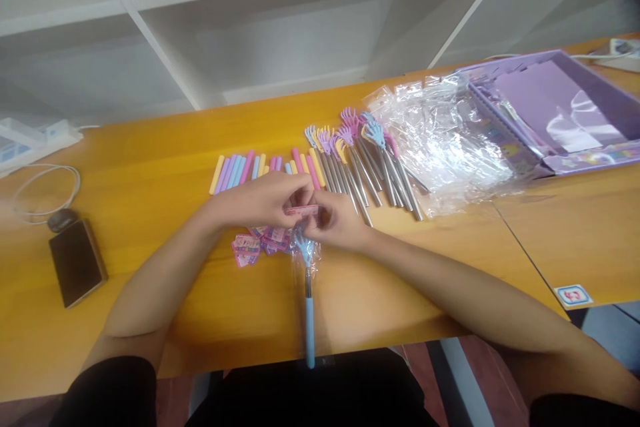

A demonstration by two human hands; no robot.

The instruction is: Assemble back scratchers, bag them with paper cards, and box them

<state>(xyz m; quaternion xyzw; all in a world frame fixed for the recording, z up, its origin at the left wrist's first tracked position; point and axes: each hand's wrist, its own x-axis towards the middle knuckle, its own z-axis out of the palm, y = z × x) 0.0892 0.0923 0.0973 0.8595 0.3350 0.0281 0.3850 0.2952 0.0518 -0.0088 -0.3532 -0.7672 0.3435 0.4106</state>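
The left hand and the right hand meet above the tabletop, both pinching a small pink card between curled fingers, one at each end. Just below the card — its upper end close under the right hand — lies a light blue back scratcher in a clear sleeve, claw end away from the person, its handle reaching the near edge. Whether the card touches the sleeve, I cannot tell.

Beside the scratcher, under the left forearm, printed pink and purple cards lie in a loose, overlapping pile. Beyond the hands, a row of pastel tubes in yellow, purple, blue and pink is partly hidden by the left hand. To the right lies a cluster of metal rods with coloured claw heads, then a heap of clear bags touching an open purple box. Far left lies a dark phone — well apart from everything pinched.
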